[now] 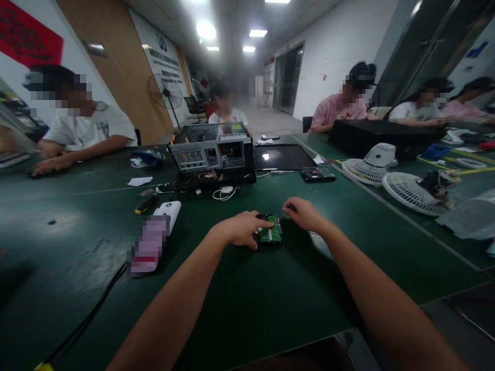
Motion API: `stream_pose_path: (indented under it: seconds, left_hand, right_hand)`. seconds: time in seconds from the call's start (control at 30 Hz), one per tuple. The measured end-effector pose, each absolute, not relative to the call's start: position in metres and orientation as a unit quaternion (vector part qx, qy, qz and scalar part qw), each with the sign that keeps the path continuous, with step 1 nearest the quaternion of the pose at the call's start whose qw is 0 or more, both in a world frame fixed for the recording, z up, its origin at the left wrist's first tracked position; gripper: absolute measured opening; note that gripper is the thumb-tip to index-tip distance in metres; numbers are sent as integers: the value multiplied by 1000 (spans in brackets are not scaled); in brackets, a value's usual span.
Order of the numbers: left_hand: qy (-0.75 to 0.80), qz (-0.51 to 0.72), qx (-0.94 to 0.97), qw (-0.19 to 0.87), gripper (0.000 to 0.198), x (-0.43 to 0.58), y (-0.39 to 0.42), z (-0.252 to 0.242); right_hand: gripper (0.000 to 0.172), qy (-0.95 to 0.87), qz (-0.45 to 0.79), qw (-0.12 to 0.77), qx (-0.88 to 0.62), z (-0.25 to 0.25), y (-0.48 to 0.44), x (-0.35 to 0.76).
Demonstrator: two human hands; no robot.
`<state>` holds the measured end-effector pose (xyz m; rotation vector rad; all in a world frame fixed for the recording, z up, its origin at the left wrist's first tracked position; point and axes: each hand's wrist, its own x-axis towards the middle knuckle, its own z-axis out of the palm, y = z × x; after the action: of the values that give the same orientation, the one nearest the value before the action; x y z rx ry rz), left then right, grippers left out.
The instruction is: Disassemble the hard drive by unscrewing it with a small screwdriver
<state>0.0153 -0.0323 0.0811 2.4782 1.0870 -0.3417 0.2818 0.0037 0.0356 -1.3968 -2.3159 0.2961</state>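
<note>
A small hard drive (271, 233) with a green circuit board facing up lies on the dark green table (247, 293) in front of me. My left hand (243, 228) rests on its left side, fingers curled over it and gripping it. Just to the right of the drive, my right hand (303, 213) is closed around a small dark tool whose tip I cannot make out.
An open computer case (212, 152) stands behind the drive, with a black panel (280, 157) and a second drive (317, 173) to its right. A screwdriver (146, 204), a white device (169, 211) and fan parts (410, 190) lie around. Several people sit at the table.
</note>
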Motion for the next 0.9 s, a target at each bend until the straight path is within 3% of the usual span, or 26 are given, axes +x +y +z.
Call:
stream_pose_path:
  seconds: [0.3,0.9]
  left_hand:
    - [383,-133,894,191,93,18,-34,87]
    - [394,-148,886,195,94,18,-35,88]
  right_hand:
    - [6,-851,140,240,-447,18,-4,251]
    - [13,-781,198,272,-526,16,-5,243]
